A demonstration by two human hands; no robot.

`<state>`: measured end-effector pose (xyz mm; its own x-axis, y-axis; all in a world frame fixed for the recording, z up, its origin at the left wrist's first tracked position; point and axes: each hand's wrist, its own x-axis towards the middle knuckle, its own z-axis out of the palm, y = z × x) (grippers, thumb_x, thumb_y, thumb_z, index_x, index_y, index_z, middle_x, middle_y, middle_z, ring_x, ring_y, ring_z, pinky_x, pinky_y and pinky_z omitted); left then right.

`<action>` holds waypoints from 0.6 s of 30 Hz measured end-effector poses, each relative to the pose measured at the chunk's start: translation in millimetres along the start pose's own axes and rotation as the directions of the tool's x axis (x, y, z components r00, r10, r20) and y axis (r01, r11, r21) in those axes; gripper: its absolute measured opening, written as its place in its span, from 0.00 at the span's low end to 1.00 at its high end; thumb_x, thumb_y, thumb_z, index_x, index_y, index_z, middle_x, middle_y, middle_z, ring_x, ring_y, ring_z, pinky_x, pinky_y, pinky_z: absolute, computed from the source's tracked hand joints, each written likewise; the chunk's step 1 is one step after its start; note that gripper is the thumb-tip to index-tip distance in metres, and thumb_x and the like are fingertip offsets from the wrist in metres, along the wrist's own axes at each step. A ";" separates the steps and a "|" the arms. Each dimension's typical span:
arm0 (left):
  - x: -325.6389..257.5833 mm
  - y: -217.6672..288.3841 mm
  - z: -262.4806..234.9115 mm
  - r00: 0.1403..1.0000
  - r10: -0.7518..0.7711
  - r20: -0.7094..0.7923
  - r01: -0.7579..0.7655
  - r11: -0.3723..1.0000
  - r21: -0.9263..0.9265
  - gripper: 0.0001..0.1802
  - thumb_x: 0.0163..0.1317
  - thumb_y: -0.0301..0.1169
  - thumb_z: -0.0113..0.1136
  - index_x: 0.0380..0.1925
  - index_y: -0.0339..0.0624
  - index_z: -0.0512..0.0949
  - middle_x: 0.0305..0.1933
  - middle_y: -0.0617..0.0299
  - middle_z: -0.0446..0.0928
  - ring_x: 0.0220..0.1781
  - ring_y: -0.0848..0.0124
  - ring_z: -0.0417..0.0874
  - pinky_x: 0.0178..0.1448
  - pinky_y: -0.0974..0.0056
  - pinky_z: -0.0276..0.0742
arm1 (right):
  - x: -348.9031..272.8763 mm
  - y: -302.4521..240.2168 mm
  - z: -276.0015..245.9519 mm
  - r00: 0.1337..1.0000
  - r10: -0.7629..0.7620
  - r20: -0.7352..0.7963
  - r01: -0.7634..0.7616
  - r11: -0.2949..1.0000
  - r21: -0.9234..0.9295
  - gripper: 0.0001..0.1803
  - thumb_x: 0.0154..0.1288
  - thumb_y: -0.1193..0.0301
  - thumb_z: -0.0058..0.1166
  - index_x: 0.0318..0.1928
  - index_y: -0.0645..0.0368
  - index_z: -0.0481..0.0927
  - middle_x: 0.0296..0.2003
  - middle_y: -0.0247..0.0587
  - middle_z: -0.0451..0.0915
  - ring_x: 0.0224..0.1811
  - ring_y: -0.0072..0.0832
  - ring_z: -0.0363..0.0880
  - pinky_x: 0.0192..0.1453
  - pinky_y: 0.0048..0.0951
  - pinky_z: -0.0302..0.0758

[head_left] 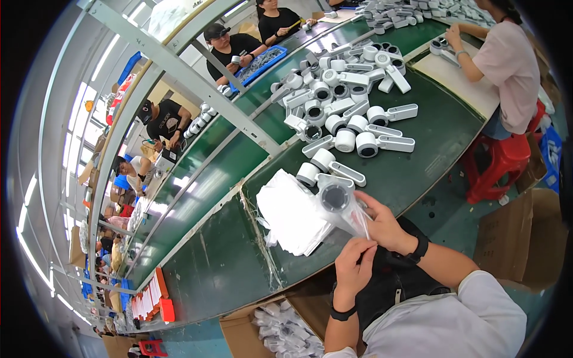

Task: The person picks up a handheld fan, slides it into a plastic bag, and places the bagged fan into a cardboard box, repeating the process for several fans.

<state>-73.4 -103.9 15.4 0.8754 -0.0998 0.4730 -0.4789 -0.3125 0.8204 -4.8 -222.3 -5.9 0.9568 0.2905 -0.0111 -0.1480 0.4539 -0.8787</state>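
White bagged device juts left from right-hand fingers.

Two bare hands are at work, one left hand and one right hand, with two black wristbands, one per wrist. They hold one round-headed device in one clear plastic bag. One stack of white plastic bags lies alongside. Loose white handheld devices form two heaps, overlapping too much to count exactly. There are two red plastic stools, one blue crate and five clearly visible co-workers.
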 end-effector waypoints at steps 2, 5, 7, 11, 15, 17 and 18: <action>-11.9 -17.8 -2.6 0.999 -0.041 0.017 0.043 0.994 -0.096 0.08 0.63 0.19 0.56 0.43 0.33 0.76 0.36 0.58 0.78 0.33 0.71 0.78 0.41 0.71 0.75 | 0.6 8.4 -1.3 0.998 -0.057 0.029 0.057 0.998 -0.010 0.31 0.67 0.74 0.52 0.69 0.63 0.59 0.50 0.42 0.78 0.47 0.21 0.76 0.50 0.23 0.74; -18.0 -31.9 -4.5 0.859 -0.262 -0.439 0.109 0.933 -0.344 0.22 0.69 0.26 0.51 0.61 0.36 0.62 0.56 0.55 0.72 0.52 0.69 0.77 0.54 0.64 0.78 | -6.2 11.2 7.3 0.993 -0.100 0.063 0.104 0.993 -0.050 0.29 0.67 0.74 0.54 0.66 0.64 0.64 0.51 0.40 0.77 0.50 0.21 0.76 0.53 0.23 0.74; -20.6 -31.6 -5.3 0.845 -0.421 -0.330 0.164 0.790 -0.591 0.24 0.69 0.27 0.51 0.64 0.38 0.59 0.60 0.55 0.69 0.58 0.67 0.74 0.58 0.62 0.75 | -11.8 11.1 25.9 0.995 -0.101 0.023 0.104 0.968 -0.230 0.24 0.68 0.70 0.50 0.63 0.63 0.68 0.51 0.42 0.79 0.52 0.24 0.76 0.56 0.25 0.73; -32.6 -29.4 -13.6 0.834 -0.546 -0.078 0.270 0.526 -0.806 0.31 0.70 0.31 0.50 0.70 0.47 0.52 0.68 0.58 0.62 0.66 0.63 0.69 0.66 0.59 0.69 | -9.2 6.8 53.6 0.870 -0.477 0.122 0.450 0.670 -0.591 0.16 0.70 0.69 0.47 0.54 0.63 0.76 0.45 0.47 0.80 0.39 0.32 0.79 0.45 0.30 0.74; -43.7 -34.7 -43.2 0.855 -0.508 -0.101 0.151 0.431 -0.890 0.29 0.69 0.30 0.52 0.68 0.52 0.55 0.66 0.55 0.66 0.58 0.57 0.76 0.50 0.57 0.80 | -7.2 4.8 63.2 0.848 -0.528 0.037 0.485 0.747 -0.454 0.11 0.70 0.71 0.48 0.47 0.62 0.80 0.38 0.44 0.78 0.36 0.30 0.75 0.39 0.29 0.72; -46.2 -37.2 -57.2 0.799 -0.577 -0.168 0.075 0.373 -0.925 0.28 0.68 0.30 0.54 0.66 0.51 0.58 0.63 0.49 0.70 0.48 0.52 0.82 0.33 0.58 0.82 | -3.2 8.1 59.6 0.896 -0.442 0.053 0.425 0.814 -0.396 0.13 0.68 0.71 0.52 0.50 0.60 0.79 0.40 0.40 0.78 0.39 0.27 0.74 0.38 0.27 0.72; -48.3 -37.8 -65.0 0.800 -0.574 -0.175 0.064 0.371 -0.926 0.26 0.68 0.29 0.54 0.65 0.50 0.59 0.62 0.49 0.70 0.48 0.54 0.82 0.34 0.59 0.82 | -3.8 10.1 61.2 0.897 -0.438 0.061 0.425 0.816 -0.392 0.13 0.68 0.71 0.52 0.50 0.60 0.79 0.40 0.40 0.78 0.39 0.27 0.74 0.38 0.27 0.72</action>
<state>-101.8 -25.8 -17.5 0.9637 0.2647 -0.0361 -0.1830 0.7526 0.6325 -25.3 -167.2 14.6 0.9077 0.1135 0.4039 0.3840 0.1632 -0.9088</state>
